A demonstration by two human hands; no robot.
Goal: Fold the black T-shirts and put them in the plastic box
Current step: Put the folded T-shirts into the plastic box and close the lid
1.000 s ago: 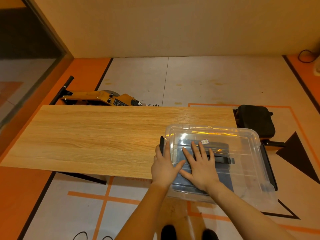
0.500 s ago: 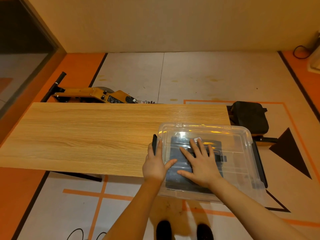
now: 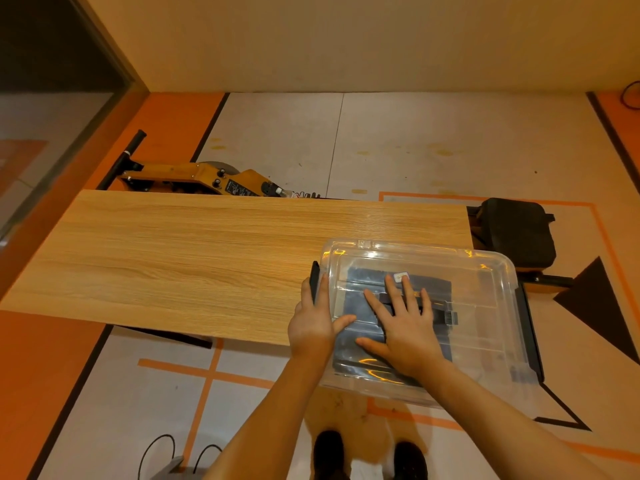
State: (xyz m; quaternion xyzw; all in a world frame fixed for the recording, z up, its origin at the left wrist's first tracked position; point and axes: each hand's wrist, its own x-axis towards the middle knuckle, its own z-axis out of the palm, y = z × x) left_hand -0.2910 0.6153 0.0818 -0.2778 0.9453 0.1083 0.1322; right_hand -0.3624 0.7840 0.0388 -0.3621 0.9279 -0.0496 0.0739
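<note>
Plastic box (image 3: 485,299) parked at the right end of the table (image 3: 173,258), long axis running left-right, lid on, folded black T-shirts (image 3: 356,299) visible inside through the clear top. Right hand (image 3: 405,323) flat and spread on the lid, straight over the shirts. Left hand (image 3: 311,320) hooked on the box's left edge by the black latch (image 3: 314,280), thumb on the lid, gripping nothing much. Barely changed from a second ago, same pressing pose, only the viewpoint drifting.

A long wooden table (image 3: 207,258) stands over a pale floor (image 3: 433,147) with orange bands. A plain beige wall (image 3: 346,39) rises beyond, under warm light.
</note>
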